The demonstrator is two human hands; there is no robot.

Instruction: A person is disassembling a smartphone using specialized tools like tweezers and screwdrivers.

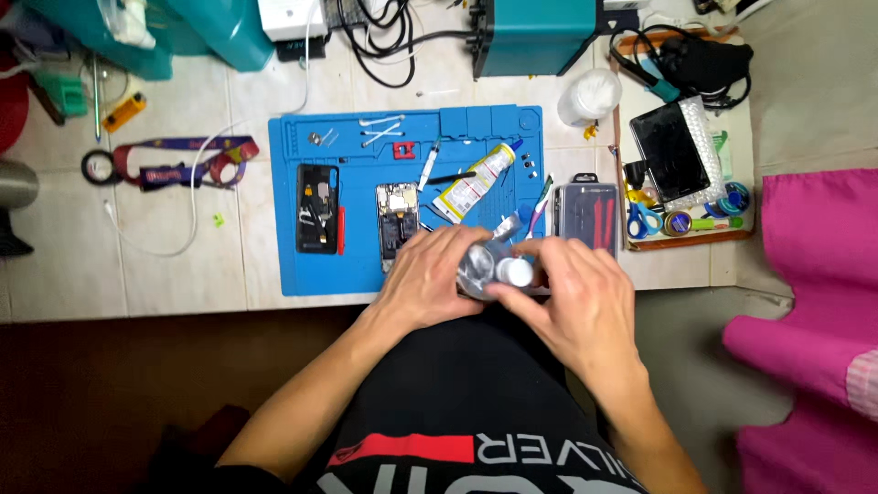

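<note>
My left hand (430, 274) grips a small clear bottle (477, 267) at the near edge of the blue work mat (302, 265). My right hand (576, 288) pinches the bottle's white cap (514, 272) between thumb and fingers. Just beyond my left hand lies an opened phone (396, 222) with its insides showing. A black phone back cover (317, 209) rests further left on the mat, with a red pry tool (341, 230) beside it. A yellow-labelled glue tube (476, 180) lies slanted behind the bottle.
A grey case of red tools (585, 212) sits right of the mat. A wooden tray (686, 240) holds a dark screen, scissors and tape rolls. Teal equipment (530, 32) and cables stand at the back. A lanyard (183, 165) and white cable lie left. Pink cloth (814, 274) hangs right.
</note>
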